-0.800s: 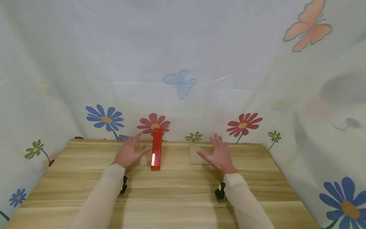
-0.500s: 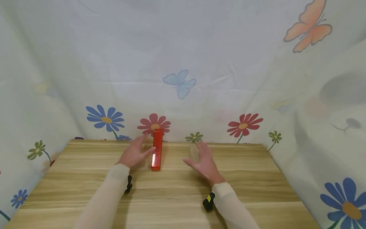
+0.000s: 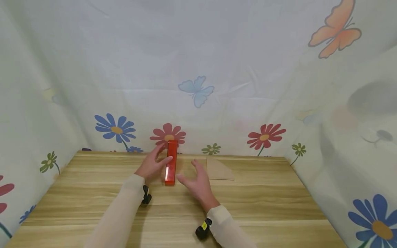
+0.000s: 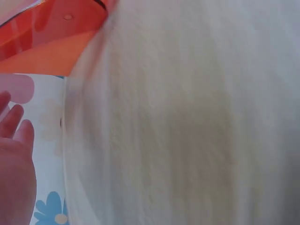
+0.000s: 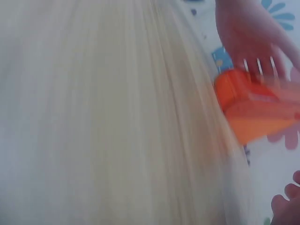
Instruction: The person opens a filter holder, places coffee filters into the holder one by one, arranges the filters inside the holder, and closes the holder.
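Observation:
A long, glossy red box point(image 3: 171, 165) is left of the middle of the table in the head view, its upper end overlapping the curtain. My left hand point(image 3: 152, 164) is right beside its left side; the thumb overlaps the box's front and the fingers are spread apart. In the left wrist view the fingers point(image 4: 14, 126) show below the red box point(image 4: 47, 40). My right hand point(image 3: 199, 184) is just right of the box, thumb and fingers apart, with nothing in it. The right wrist view shows the box point(image 5: 258, 101) between both hands.
A flat tan cardboard piece point(image 3: 218, 169) with a curved edge lies on the wooden table point(image 3: 263, 199), right of my right hand. A white curtain point(image 3: 242, 62) with flowers and butterflies hangs behind and at the sides. Each wrist wears a small black camera point(image 3: 203, 230).
My right hand has moved left, off the cardboard piece and towards the red box. My left hand has moved slightly right, its thumb now over the box. The box stays in place.

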A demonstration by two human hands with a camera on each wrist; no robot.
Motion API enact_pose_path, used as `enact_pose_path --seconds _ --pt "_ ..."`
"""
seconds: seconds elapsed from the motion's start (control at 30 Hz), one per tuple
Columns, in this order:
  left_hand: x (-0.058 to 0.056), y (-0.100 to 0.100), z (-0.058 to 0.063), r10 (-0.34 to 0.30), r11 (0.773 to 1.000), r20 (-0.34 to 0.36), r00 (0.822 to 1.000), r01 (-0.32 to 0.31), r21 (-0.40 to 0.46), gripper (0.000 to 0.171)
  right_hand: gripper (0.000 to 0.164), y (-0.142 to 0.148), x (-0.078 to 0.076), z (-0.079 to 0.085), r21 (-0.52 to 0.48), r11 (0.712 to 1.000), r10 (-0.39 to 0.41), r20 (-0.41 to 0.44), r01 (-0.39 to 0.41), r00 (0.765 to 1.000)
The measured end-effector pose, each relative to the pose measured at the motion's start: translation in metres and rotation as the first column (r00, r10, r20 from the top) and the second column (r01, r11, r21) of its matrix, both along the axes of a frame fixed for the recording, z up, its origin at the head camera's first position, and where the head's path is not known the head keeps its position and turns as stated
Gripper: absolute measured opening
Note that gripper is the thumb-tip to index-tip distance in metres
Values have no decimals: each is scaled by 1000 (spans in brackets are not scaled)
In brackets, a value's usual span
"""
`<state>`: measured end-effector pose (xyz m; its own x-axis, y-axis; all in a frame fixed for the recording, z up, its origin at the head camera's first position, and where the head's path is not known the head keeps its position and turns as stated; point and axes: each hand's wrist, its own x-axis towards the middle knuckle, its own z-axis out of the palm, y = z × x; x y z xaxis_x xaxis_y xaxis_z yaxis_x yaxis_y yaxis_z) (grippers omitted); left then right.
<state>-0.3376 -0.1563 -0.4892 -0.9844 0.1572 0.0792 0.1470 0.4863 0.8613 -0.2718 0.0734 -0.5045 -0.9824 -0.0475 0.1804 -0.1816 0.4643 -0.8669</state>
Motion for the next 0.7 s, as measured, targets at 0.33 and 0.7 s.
enact_pose_path --seconds 0.33,0.7 --pt "-18 10 1 -67 990 -3 998 67 128 82 91 -37 6 3 -30 998 -63 19 63 998" --pt "-31 19 5 -85 962 100 991 56 266 71 79 -65 -3 6 -171 982 -81 30 85 996"
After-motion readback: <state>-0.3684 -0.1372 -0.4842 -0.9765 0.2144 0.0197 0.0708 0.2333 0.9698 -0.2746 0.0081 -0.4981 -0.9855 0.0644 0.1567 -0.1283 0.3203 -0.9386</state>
